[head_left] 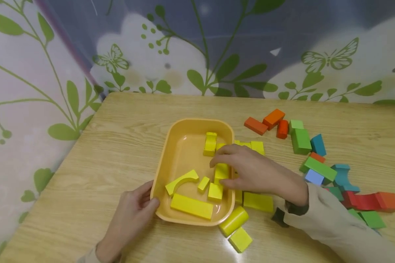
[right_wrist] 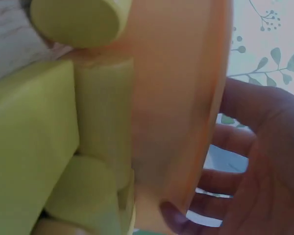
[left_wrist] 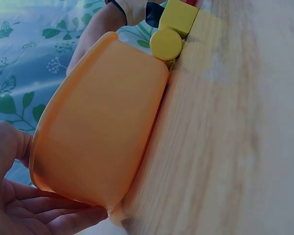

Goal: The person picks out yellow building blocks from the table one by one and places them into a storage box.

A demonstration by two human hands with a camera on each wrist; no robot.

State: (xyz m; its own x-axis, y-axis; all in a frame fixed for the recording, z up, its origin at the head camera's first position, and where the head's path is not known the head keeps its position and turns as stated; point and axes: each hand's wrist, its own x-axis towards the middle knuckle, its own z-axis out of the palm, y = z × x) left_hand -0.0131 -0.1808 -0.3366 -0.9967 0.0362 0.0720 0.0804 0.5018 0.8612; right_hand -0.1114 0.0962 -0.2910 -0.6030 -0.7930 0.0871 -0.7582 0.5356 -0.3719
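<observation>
An orange-yellow plastic tray (head_left: 181, 128) sits on the wooden table. My left hand (head_left: 131, 215) grips its near-left corner, thumb on the rim and fingers along the outer wall, as the left wrist view shows. My right hand (head_left: 250, 168) reaches over the right rim, its thumb and fingers around a yellow block (head_left: 221, 172) inside; the tray wall hides these fingertips in the right wrist view. Also in the tray are a yellow arch (head_left: 182, 181), a long yellow block (head_left: 191, 206), a small yellow block (head_left: 203, 184) and a yellow cube (head_left: 215, 192).
Against the tray's right side lie more yellow blocks, among them a cylinder (head_left: 234, 221), a cube (head_left: 240, 239) and a flat block (head_left: 258, 202). Farther right are orange blocks (head_left: 256, 125), green blocks (head_left: 301, 141), blue blocks (head_left: 318, 144) and a red arch (head_left: 365, 201). A patterned wall stands behind.
</observation>
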